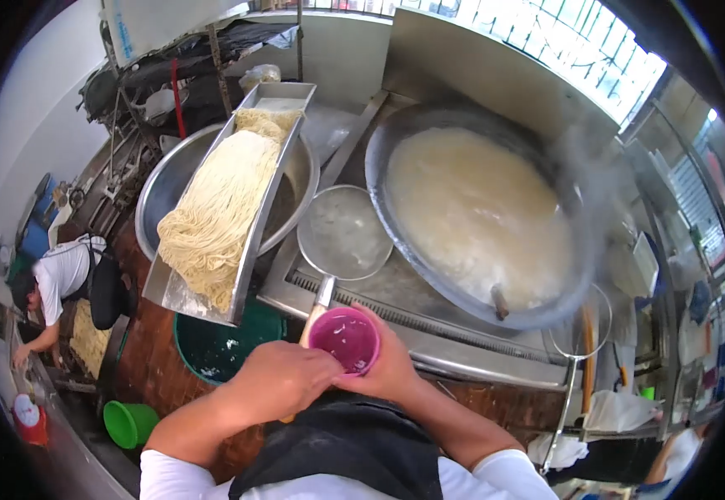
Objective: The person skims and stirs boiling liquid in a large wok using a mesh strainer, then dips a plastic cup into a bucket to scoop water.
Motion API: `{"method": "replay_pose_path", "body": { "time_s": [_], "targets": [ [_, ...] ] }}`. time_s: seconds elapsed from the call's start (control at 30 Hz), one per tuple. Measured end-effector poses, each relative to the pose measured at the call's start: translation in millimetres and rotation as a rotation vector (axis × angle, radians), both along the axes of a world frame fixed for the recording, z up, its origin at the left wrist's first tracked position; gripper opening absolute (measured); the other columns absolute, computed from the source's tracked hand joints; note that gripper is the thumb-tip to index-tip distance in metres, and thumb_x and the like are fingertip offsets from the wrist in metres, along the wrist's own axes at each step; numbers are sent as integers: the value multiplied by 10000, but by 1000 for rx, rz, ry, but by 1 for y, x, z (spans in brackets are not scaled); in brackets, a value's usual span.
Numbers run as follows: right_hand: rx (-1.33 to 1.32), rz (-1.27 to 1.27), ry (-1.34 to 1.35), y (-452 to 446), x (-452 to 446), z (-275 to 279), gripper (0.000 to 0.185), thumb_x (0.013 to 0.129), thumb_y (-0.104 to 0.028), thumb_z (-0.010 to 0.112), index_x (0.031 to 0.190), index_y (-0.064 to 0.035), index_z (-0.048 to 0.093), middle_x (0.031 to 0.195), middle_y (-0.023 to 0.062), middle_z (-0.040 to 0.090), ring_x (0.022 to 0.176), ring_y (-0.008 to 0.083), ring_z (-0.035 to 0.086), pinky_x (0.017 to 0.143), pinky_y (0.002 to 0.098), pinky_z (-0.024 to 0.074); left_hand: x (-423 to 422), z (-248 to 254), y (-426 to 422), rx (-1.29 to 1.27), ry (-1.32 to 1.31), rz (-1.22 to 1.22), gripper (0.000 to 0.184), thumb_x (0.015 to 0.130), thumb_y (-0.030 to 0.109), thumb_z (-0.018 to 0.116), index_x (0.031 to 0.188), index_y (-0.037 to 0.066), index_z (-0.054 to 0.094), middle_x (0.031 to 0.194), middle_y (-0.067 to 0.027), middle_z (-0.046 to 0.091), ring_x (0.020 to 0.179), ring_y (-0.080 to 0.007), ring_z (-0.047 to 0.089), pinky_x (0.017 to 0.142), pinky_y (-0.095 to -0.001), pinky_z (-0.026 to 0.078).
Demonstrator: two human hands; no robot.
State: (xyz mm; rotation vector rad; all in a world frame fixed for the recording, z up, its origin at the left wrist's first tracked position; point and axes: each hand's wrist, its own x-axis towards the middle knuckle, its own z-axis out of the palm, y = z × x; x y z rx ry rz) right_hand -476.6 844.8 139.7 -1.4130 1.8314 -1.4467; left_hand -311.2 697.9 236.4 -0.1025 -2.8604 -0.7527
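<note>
My right hand (387,360) is wrapped round the side of a small pink cup (345,340), whose open top faces up. My left hand (290,377) is closed at the cup's left side, its fingers against the rim; whether it also grips the wooden handle (314,325) behind is hidden. That handle belongs to a round strainer (345,232) lying on the steel stove top. Left of it, a long metal tray (250,275) filled with noodles (225,200) rests across a large steel bowl (150,196). A big wok (496,312) of steaming, cloudy liquid (479,208) stands to the right.
A dark green tub (229,342) sits under the tray's near end. A lime green bucket (131,423) is on the floor at lower left, near a red scale (29,421). A co-worker (71,279) bends over at far left. Another strainer (577,354) hangs right of the wok.
</note>
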Motion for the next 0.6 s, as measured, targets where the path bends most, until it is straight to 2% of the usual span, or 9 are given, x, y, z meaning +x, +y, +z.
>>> {"method": "replay_pose_path", "body": {
  "time_s": [0.1,0.17,0.27,0.3,0.33,0.37,0.4,0.5,0.6],
  "targets": [
    [-49,-92,-195,22,-4,-14,1012,614,-321,971,1430,-19,453,1327,151,628,1225,232,616,1061,389,471,-22,-10,13,36,-1,-60,181,871,160,721,1046,118,706,1012,-48,745,887,-262,724,737,-386,581],
    [-62,-157,-187,36,-10,-23,1001,611,-322,975,1415,-20,459,1317,151,627,1217,227,617,1057,387,474,-32,-22,18,72,69,-99,257,877,169,730,1125,106,705,1076,-74,742,920,-267,729,797,-380,587],
    [-113,-269,-231,47,-10,-29,999,604,-312,985,1398,-16,456,1289,148,625,1195,237,625,1042,390,486,-35,-23,18,290,123,134,361,862,218,769,1187,82,691,1138,-111,726,985,-281,722,844,-381,581],
    [-109,-303,-220,51,-11,-30,997,603,-308,987,1394,-16,455,1289,146,623,1193,241,626,1039,391,489,-33,-19,13,435,-49,300,484,828,275,812,1241,69,665,1234,-142,692,1111,-307,687,925,-390,557],
    [-105,-335,-207,55,-13,-32,995,602,-303,990,1391,-16,454,1288,144,621,1190,245,627,1036,393,491,-32,-53,0,206,74,362,740,776,323,853,1380,25,546,1309,-207,639,1198,-347,638,1001,-403,518],
    [-115,-355,-107,59,-15,-36,982,607,-290,992,1382,-19,454,1291,143,616,1186,249,628,1033,395,493,-30,-83,-9,77,66,413,827,780,365,839,1419,-12,472,1312,-243,621,1227,-377,607,1006,-438,510],
    [-125,-373,-153,61,-15,-36,981,606,-282,992,1382,-20,451,1292,142,615,1186,250,628,1032,397,494,-26,-110,-14,-51,58,465,919,784,408,825,1457,-49,399,1316,-279,602,1257,-407,576,1010,-473,502],
    [-160,-393,-317,65,-14,-38,983,601,-248,994,1383,-25,441,1285,139,615,1176,248,631,1022,401,501,-8,-173,-11,140,-402,640,1019,770,395,821,1491,-94,294,1326,-327,577,1260,-436,570,1032,-461,490],
    [-105,-392,-228,71,-20,-46,986,590,-240,998,1379,-26,448,1281,137,617,1167,243,636,1015,399,505,-2,-203,-16,589,-425,767,880,778,263,804,1457,-61,348,1222,-292,630,1078,-399,672,902,-448,564]
  ]
}}
